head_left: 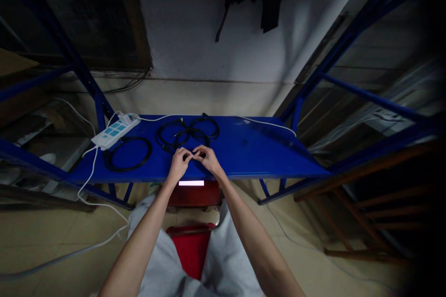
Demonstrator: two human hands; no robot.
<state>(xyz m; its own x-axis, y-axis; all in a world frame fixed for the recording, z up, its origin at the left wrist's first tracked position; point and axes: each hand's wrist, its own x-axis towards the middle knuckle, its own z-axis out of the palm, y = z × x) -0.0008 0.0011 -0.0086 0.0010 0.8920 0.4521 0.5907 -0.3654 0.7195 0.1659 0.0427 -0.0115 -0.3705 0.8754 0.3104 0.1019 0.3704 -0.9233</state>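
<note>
Both my hands meet near the front edge of the blue shelf (251, 148), with fingertips almost touching. My left hand (180, 163) is closed in a pinch, and so is my right hand (208, 159). Between them is part of a black cable (190, 129), whose loops lie just beyond my fingers; the pinched part is mostly hidden. Other loops of black cable (218, 126) overlap it toward the back, with a small connector end showing. A separate coiled black cable (150, 151) rests to the left.
A white power strip (116, 131) with blue sockets sits at the shelf's left end. Its white cord (92, 174) hangs to the floor. Blue metal posts (298, 113) frame both sides. A red stool (191, 248) shows between my legs, and a wooden chair (362, 213) stands right.
</note>
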